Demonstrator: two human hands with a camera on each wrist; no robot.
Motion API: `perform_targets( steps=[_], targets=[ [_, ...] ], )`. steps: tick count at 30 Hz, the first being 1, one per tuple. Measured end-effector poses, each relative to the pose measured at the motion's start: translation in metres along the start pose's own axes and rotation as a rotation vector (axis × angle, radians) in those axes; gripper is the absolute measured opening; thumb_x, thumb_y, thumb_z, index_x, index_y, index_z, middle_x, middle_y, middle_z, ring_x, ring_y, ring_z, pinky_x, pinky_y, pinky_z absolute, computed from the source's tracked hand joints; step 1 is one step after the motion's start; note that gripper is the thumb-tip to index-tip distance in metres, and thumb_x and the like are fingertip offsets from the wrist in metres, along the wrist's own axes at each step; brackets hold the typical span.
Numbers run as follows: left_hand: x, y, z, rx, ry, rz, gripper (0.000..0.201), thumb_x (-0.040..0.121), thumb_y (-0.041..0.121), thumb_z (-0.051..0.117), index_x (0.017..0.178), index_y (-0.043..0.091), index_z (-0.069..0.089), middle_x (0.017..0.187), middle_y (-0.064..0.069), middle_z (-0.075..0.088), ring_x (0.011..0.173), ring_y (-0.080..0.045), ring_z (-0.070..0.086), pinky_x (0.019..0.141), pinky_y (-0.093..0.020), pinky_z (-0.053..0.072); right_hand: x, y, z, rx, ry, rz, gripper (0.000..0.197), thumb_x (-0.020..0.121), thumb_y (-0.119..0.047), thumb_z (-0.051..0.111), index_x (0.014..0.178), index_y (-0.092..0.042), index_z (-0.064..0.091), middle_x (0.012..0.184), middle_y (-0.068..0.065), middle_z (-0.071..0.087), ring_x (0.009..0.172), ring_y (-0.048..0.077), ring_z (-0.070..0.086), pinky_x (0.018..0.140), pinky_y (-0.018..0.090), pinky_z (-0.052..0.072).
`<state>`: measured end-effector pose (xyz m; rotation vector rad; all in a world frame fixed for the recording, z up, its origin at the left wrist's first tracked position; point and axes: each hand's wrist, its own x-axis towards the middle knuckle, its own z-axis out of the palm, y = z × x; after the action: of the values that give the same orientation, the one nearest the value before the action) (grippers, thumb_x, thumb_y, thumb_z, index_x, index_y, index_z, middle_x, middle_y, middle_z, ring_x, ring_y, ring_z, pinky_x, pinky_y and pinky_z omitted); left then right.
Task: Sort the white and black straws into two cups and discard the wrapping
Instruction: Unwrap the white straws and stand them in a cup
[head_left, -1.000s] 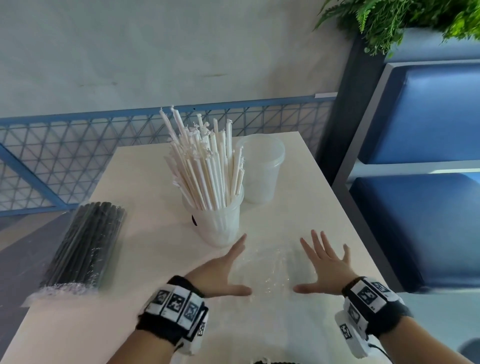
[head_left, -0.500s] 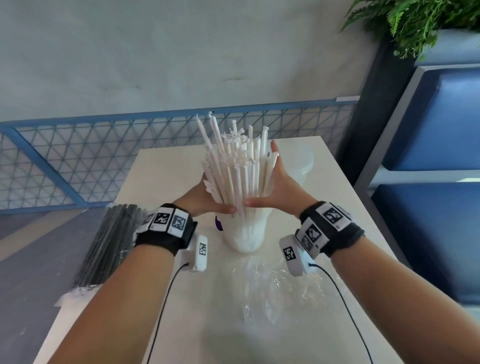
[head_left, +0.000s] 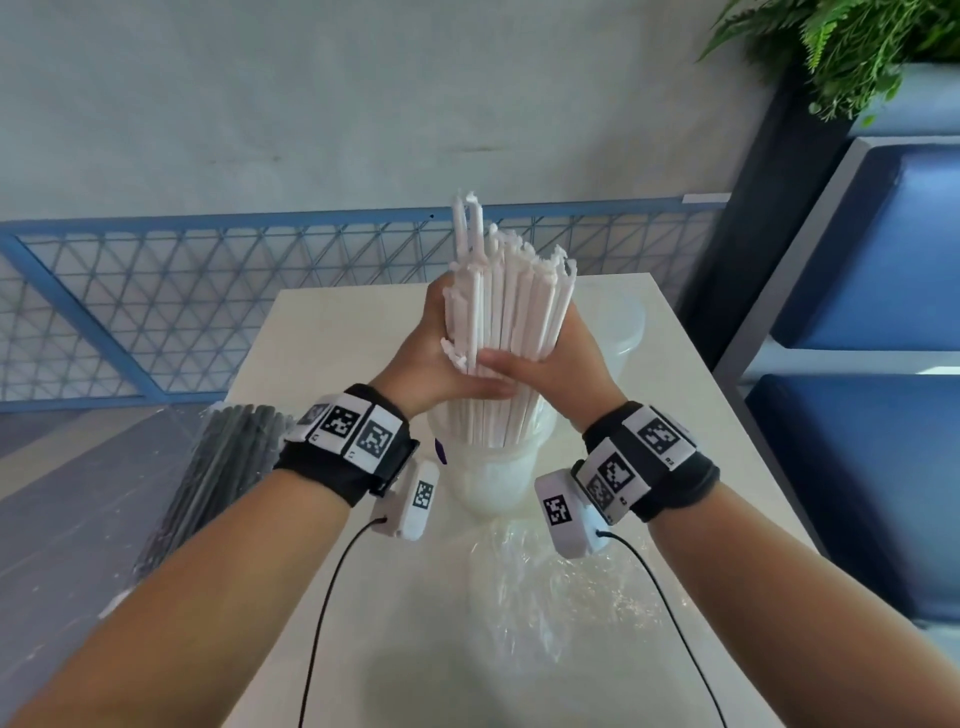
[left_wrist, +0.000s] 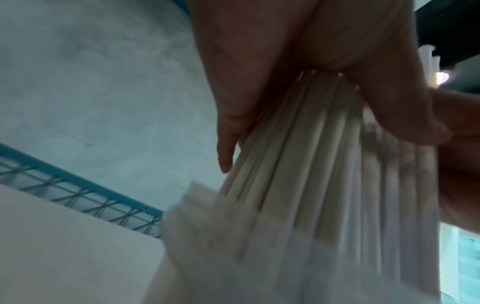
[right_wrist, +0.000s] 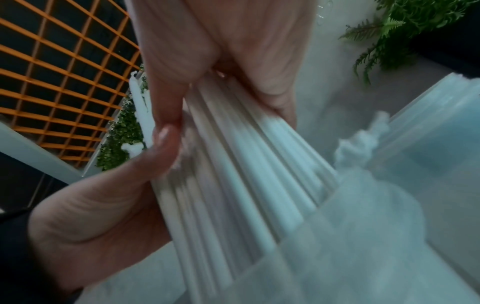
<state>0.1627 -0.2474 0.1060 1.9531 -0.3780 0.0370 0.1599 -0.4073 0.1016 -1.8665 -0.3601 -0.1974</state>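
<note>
A bundle of white straws (head_left: 511, 312) stands upright in a translucent cup (head_left: 493, 483) at the middle of the table. My left hand (head_left: 431, 358) and right hand (head_left: 566, 364) clasp the bundle from either side just above the cup's rim, thumbs crossing its front. The left wrist view shows my left hand (left_wrist: 259, 61) pressed along the straws (left_wrist: 311, 164). In the right wrist view my right hand (right_wrist: 207, 51) wraps the straws (right_wrist: 246, 164). Black straws (head_left: 223, 467) lie in their clear wrapper at the table's left edge. The emptied clear wrapping (head_left: 550, 592) lies crumpled in front of the cup.
A second, empty translucent cup (head_left: 628, 322) stands behind my right hand, near the table's (head_left: 322, 364) right edge. A blue mesh railing (head_left: 156, 291) runs behind the table. Blue cushioned seats (head_left: 872, 249) and a fern planter (head_left: 857, 47) are on the right.
My hands left the wrapping on the table, rose to the white straws and closed in on them. The fanned-out straws are now squeezed into a tight upright bundle.
</note>
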Motion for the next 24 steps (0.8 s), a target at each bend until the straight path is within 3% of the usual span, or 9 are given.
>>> perform_targets(
  steps=[3, 7, 9, 11, 14, 19, 21, 22, 24],
  targets=[
    [-0.002, 0.015, -0.011, 0.010, -0.028, 0.061, 0.120, 0.050, 0.016, 0.089, 0.143, 0.026, 0.013, 0.128, 0.007, 0.047, 0.113, 0.000, 0.052, 0.092, -0.017, 0.047, -0.004, -0.001, -0.004, -0.005, 0.007, -0.066, 0.085, 0.061, -0.030, 0.085, 0.131, -0.023, 0.038, 0.112, -0.010, 0.054, 0.109, 0.003, 0.052, 0.092, 0.018, 0.043],
    [-0.008, 0.031, -0.014, 0.153, -0.034, 0.275, 0.115, 0.055, 0.045, 0.081, 0.141, 0.033, 0.006, 0.146, -0.001, 0.029, 0.129, -0.004, 0.039, 0.105, -0.012, 0.032, -0.008, -0.005, -0.005, -0.018, 0.059, -0.225, 0.069, 0.076, -0.028, 0.073, 0.132, -0.030, 0.033, 0.122, -0.001, 0.052, 0.116, 0.006, 0.049, 0.100, 0.013, 0.037],
    [-0.008, 0.027, -0.011, 0.333, -0.050, 0.299, 0.100, 0.068, 0.055, 0.067, 0.145, 0.027, 0.009, 0.149, 0.001, 0.026, 0.135, -0.012, 0.035, 0.112, -0.029, 0.030, -0.008, -0.005, -0.002, -0.114, 0.041, -0.296, 0.050, 0.088, -0.023, 0.060, 0.134, -0.024, 0.039, 0.126, 0.003, 0.051, 0.117, 0.006, 0.048, 0.100, 0.012, 0.036],
    [-0.010, 0.016, -0.005, 0.598, -0.094, 0.201, 0.088, 0.080, 0.062, 0.046, 0.147, 0.019, 0.010, 0.151, -0.006, 0.029, 0.136, -0.021, 0.034, 0.112, -0.046, 0.030, -0.010, 0.001, 0.003, -0.284, -0.034, -0.320, 0.040, 0.093, -0.023, 0.046, 0.131, -0.013, 0.049, 0.130, 0.008, 0.051, 0.115, 0.012, 0.051, 0.099, 0.024, 0.041],
    [-0.016, 0.004, 0.005, 0.755, -0.235, -0.002, 0.074, 0.092, 0.052, 0.029, 0.148, 0.013, 0.001, 0.158, -0.007, 0.010, 0.146, -0.017, 0.003, 0.119, -0.038, 0.011, -0.016, 0.011, 0.009, -0.502, -0.195, -0.287, 0.057, 0.087, -0.037, 0.026, 0.129, -0.009, 0.053, 0.137, 0.009, 0.050, 0.126, 0.024, 0.047, 0.106, 0.042, 0.035],
    [-0.018, 0.014, 0.005, 0.747, -0.160, 0.075, 0.069, 0.093, 0.050, 0.021, 0.147, 0.020, -0.008, 0.158, 0.000, -0.008, 0.145, -0.014, -0.010, 0.117, -0.040, -0.001, -0.014, 0.008, 0.005, -0.586, -0.186, -0.269, 0.054, 0.093, -0.033, 0.020, 0.143, -0.017, 0.031, 0.151, 0.001, 0.033, 0.143, 0.017, 0.021, 0.114, 0.041, 0.021],
    [-0.020, 0.014, 0.006, 0.706, -0.232, 0.061, 0.059, 0.097, 0.043, 0.021, 0.147, 0.026, -0.004, 0.158, 0.004, -0.011, 0.144, -0.011, -0.014, 0.119, -0.046, 0.000, -0.015, 0.006, 0.006, -0.634, -0.258, -0.250, 0.048, 0.098, -0.027, 0.026, 0.145, -0.019, 0.026, 0.154, -0.003, 0.025, 0.145, 0.014, 0.012, 0.117, 0.043, 0.016],
    [-0.022, 0.013, 0.007, 0.633, -0.244, 0.043, 0.060, 0.096, 0.043, 0.023, 0.147, 0.027, -0.004, 0.157, 0.005, -0.012, 0.142, -0.009, -0.018, 0.119, -0.047, 0.000, -0.017, 0.005, 0.005, -0.588, -0.262, -0.219, 0.047, 0.099, -0.027, 0.030, 0.145, -0.020, 0.027, 0.155, -0.003, 0.024, 0.145, 0.013, 0.012, 0.118, 0.042, 0.016],
    [-0.023, 0.008, 0.001, 0.421, -0.187, 0.023, 0.079, 0.087, 0.054, 0.035, 0.146, 0.028, -0.009, 0.156, 0.006, -0.020, 0.140, -0.008, -0.024, 0.117, -0.039, -0.005, -0.020, 0.006, 0.000, -0.350, -0.089, -0.159, 0.050, 0.096, -0.035, 0.040, 0.143, -0.020, 0.031, 0.154, 0.000, 0.026, 0.140, 0.009, 0.022, 0.116, 0.030, 0.021]
  ],
)
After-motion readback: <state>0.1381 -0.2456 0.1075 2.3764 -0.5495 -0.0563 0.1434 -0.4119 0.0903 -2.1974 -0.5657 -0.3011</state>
